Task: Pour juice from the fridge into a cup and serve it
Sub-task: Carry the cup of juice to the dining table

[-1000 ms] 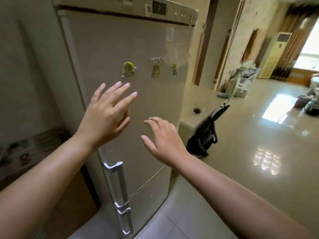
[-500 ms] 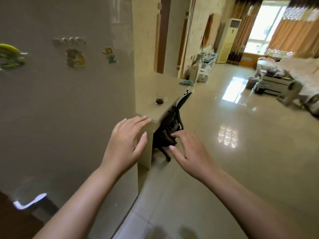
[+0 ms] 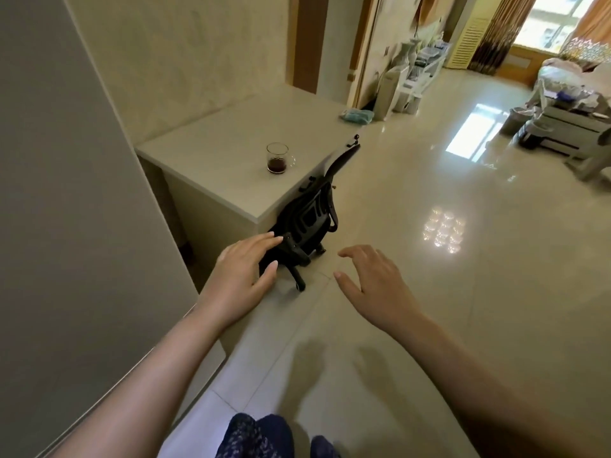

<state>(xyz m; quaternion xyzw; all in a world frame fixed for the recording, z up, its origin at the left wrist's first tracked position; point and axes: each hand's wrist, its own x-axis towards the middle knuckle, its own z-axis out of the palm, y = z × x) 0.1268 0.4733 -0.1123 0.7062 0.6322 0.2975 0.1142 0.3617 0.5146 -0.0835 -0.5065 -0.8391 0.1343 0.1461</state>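
1. The left hand hovers empty at centre, fingers spread loosely.
2. The right hand, at its 3 o'clock, is likewise unclenched and grasps nothing.
3. A clear glass cup with dark juice stands on the pale cream desk at 12 o'clock.
4. The grey fridge side fills 9 o'clock.
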